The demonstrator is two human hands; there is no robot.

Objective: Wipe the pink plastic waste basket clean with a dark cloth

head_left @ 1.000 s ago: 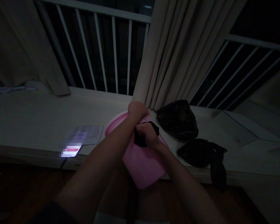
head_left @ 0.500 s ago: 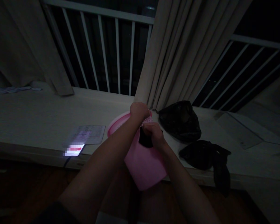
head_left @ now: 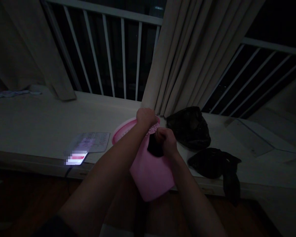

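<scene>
Pink plastic fills the middle of the head view, the only view I get from far off: a bin (head_left: 151,181), tipped, with its low end poking out past the front edge of the ledge (head_left: 46,121). My left grip (head_left: 146,117) is curled at the far rim, but I can't tell what its fingers hold. My right grip (head_left: 165,138) looks pinched on a black piece (head_left: 155,148) that lies on the bin's side, just under the rim. I think the work is part way: black hides one small patch, and most of the pink side shows. My left arm blocks most of the inside, so I can't say what is left there. Room to move looks widest to the left, past the paper (head_left: 96,140) and a bright screen (head_left: 76,158) at the front edge. Two black bags (head_left: 191,128) crowd the right, and the curtain (head_left: 180,59) hangs close behind.
</scene>
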